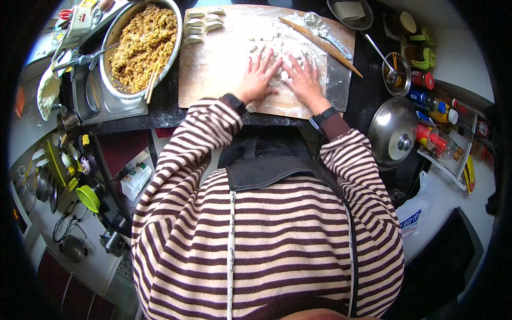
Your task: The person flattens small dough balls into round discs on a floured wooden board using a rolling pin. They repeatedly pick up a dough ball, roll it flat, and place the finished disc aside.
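Floured wooden board (210, 72) at 12 o'clock from person. Metal bowl (110, 74) of minced filling (143, 45) at board's 9 o'clock. Steel lid (393, 133) at 4 o'clock, off board. Rolling pin (320, 46) at 2 o'clock. Left hand (257, 78), right hand (304, 81): both released, palms down, fingers spread. Dumplings (195, 30) at 10 o'clock. Dough pieces (267, 38) around 2 hands, some just beyond fingertips.

Small whitish dough pieces (268, 38), flour-dusted, loosely clustered on pale wooden board (213, 69).
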`<state>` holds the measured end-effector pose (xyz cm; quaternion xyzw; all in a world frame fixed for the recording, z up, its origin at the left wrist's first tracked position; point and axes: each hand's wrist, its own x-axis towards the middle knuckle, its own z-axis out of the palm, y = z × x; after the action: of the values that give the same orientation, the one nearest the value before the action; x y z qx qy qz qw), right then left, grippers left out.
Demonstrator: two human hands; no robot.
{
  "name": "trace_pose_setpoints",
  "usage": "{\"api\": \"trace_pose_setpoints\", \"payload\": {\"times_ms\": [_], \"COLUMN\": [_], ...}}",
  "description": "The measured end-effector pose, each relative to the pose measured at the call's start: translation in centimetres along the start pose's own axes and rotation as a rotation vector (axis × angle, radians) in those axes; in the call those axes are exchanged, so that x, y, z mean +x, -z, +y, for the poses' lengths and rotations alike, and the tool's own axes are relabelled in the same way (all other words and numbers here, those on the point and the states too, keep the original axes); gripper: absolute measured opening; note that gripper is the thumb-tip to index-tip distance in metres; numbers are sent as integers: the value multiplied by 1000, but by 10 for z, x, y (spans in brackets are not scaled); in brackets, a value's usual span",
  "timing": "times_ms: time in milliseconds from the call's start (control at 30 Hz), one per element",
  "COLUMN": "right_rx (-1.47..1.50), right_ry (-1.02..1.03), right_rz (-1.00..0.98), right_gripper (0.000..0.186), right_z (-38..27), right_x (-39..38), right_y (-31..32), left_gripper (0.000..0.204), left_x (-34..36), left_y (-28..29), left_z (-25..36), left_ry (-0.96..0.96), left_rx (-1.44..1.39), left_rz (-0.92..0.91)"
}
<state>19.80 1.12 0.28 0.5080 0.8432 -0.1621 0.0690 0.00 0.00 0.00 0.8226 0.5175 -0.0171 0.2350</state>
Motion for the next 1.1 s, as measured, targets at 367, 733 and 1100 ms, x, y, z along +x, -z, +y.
{"api": "trace_pose_setpoints", "payload": {"times_ms": [367,733,1100], "right_rx": [173,167,774], "right_ry": [26,-66,89], "right_rz": [206,138,429], "right_gripper": [63,57,46], "right_z": [-86,11,-31], "right_x": [52,0,4], "right_y": [7,-7,-22], "left_gripper": [86,110,97], "left_x": [-37,-59,-60], "left_y": [9,-13,-11], "left_z": [-74,-19,-10], "left_ry": [158,67,271], "left_rx": [-259,-96,-236], "left_rz": [133,114,434]}}
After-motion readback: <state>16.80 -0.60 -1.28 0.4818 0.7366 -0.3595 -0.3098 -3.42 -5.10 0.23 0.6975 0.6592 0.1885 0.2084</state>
